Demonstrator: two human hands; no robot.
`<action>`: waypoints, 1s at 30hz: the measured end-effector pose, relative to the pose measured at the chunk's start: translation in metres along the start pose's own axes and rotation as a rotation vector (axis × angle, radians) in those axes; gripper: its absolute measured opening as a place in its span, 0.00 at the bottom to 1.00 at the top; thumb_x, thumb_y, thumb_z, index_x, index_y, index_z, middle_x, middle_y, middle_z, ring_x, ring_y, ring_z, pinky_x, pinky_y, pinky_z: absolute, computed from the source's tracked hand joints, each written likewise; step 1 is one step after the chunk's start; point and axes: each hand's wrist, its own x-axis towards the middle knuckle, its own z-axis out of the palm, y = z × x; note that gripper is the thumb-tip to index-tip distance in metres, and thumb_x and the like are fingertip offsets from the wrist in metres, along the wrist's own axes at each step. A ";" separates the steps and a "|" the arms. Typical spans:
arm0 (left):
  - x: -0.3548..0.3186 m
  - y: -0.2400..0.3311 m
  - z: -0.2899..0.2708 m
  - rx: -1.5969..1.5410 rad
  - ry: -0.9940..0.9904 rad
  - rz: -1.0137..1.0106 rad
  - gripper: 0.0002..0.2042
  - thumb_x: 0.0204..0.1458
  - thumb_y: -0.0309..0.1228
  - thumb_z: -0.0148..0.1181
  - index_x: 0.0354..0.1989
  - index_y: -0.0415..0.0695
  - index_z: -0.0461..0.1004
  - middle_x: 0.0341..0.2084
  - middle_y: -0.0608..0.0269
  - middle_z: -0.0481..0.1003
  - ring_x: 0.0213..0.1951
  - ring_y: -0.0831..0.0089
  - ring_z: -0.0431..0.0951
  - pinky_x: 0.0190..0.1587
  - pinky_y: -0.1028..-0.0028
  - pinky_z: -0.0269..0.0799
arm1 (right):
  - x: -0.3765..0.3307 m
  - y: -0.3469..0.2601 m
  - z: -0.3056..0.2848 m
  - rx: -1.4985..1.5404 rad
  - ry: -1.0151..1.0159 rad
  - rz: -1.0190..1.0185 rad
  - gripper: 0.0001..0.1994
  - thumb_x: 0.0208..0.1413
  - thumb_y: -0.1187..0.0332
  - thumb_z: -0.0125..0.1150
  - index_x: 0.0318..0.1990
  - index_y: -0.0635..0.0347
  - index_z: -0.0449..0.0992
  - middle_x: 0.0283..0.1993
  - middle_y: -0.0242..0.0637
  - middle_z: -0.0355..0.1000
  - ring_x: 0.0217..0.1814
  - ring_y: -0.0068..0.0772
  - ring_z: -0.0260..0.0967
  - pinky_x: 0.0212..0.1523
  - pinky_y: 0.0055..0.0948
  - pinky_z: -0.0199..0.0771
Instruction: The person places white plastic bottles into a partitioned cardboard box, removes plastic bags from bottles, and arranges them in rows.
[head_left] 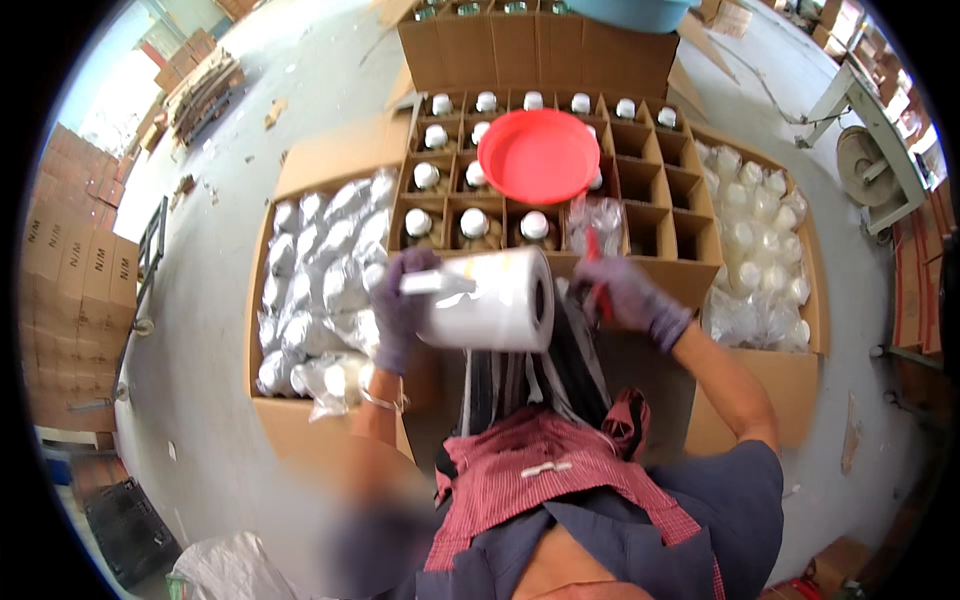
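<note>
My left hand, in a purple-grey glove, is closed at the left end of a white roll of plastic film. The roll lies sideways above my lap, its dark hollow core facing right. A white strip-like piece juts across the roll beside my fingers; what it is I cannot make out. To the right, my gloved right hand is closed around a red-handled tool; its kind is unclear. Just beyond both hands stands a divided carton with white-capped bottles and a crumpled clear plastic wrap in its cells.
A red basin rests on the divided carton. Cartons of plastic-wrapped bottles stand left and right. Behind is another carton with a blue basin on it. Stacked boxes line the left side.
</note>
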 end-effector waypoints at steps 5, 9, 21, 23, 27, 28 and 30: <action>0.009 0.018 0.007 0.189 -0.439 0.648 0.12 0.49 0.30 0.59 0.42 0.42 0.76 0.38 0.58 0.79 0.43 0.62 0.79 0.53 0.62 0.73 | 0.073 -0.052 -0.054 -0.951 0.333 -0.678 0.13 0.57 0.64 0.56 0.44 0.65 0.70 0.37 0.46 0.72 0.37 0.43 0.73 0.39 0.36 0.74; -0.010 0.064 0.072 0.174 -0.854 1.005 0.17 0.51 0.34 0.58 0.50 0.44 0.72 0.45 0.58 0.74 0.53 0.61 0.73 0.62 0.60 0.64 | 0.148 -0.063 -0.084 -1.305 0.472 -0.684 0.15 0.52 0.65 0.60 0.45 0.64 0.73 0.43 0.52 0.72 0.47 0.53 0.71 0.49 0.41 0.71; -0.101 -0.086 -0.043 0.339 -0.078 0.135 0.25 0.47 0.33 0.63 0.54 0.39 0.68 0.55 0.43 0.66 0.56 0.46 0.66 0.60 0.53 0.61 | 0.043 0.003 -0.028 -0.671 -0.015 -0.509 0.15 0.59 0.69 0.50 0.50 0.66 0.73 0.53 0.39 0.71 0.57 0.34 0.66 0.59 0.31 0.64; -0.115 -0.158 -0.075 0.397 0.162 -0.044 0.22 0.49 0.31 0.62 0.53 0.38 0.69 0.52 0.42 0.68 0.53 0.45 0.68 0.57 0.55 0.63 | 0.030 0.017 0.023 -0.370 -0.173 -0.375 0.21 0.57 0.61 0.54 0.53 0.67 0.72 0.57 0.41 0.68 0.62 0.35 0.63 0.63 0.33 0.60; -0.113 -0.264 -0.139 0.627 0.407 -0.370 0.22 0.51 0.35 0.60 0.54 0.42 0.70 0.51 0.42 0.70 0.52 0.46 0.70 0.56 0.57 0.65 | 0.026 0.005 0.072 -0.886 -0.237 -0.424 0.20 0.50 0.59 0.60 0.45 0.66 0.76 0.50 0.47 0.73 0.55 0.42 0.69 0.57 0.36 0.66; -0.111 -0.288 -0.153 0.714 0.431 -0.459 0.21 0.51 0.38 0.60 0.54 0.45 0.71 0.52 0.43 0.69 0.53 0.45 0.69 0.56 0.57 0.65 | 0.026 0.002 0.078 -0.903 -0.180 -0.386 0.19 0.50 0.61 0.60 0.44 0.66 0.76 0.49 0.47 0.73 0.54 0.42 0.70 0.56 0.36 0.67; -0.087 -0.313 -0.169 0.908 0.243 -0.650 0.20 0.51 0.46 0.58 0.53 0.61 0.74 0.60 0.48 0.61 0.60 0.45 0.60 0.63 0.50 0.53 | 0.028 0.002 0.084 -0.933 -0.088 -0.363 0.17 0.48 0.64 0.59 0.43 0.66 0.77 0.48 0.47 0.74 0.52 0.42 0.71 0.55 0.36 0.68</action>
